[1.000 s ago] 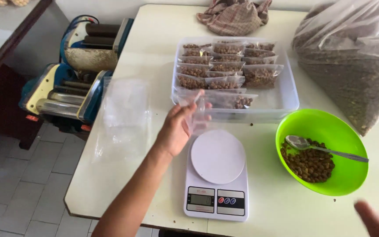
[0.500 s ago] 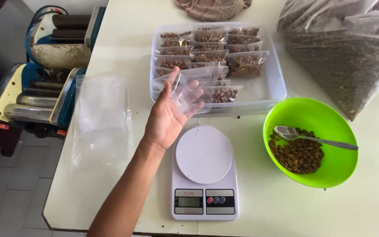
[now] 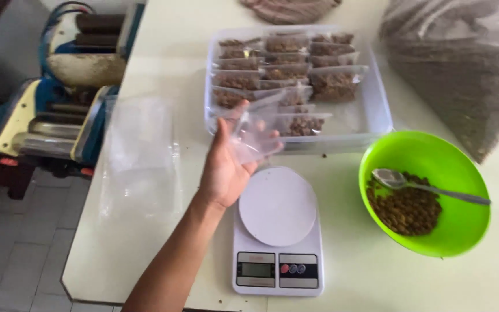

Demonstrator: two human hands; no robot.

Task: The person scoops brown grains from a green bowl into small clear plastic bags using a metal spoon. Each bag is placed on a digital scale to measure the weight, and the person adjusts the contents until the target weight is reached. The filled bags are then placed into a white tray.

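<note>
The left hand (image 3: 226, 164) pinches a small clear empty bag (image 3: 255, 136) above the desk (image 3: 145, 254), at eleven o'clock from the white scale (image 3: 277, 231). The tray of filled bags (image 3: 295, 81) lies at twelve o'clock, the green bowl (image 3: 428, 144) at three. The right hand is out of view.

A white kitchen scale (image 3: 278, 231) sits on the pale table (image 3: 145, 254). Next to it is a bright green bowl (image 3: 428, 151) with brown pellets and a spoon (image 3: 428, 186) inside. Behind them is a clear tray (image 3: 376, 110) full of little filled bags. A big bag of pellets (image 3: 463, 63) lies at the back. A pile of empty clear bags (image 3: 140, 156) lies near the table's edge, and a blue machine (image 3: 47, 110) stands beside the table.
</note>
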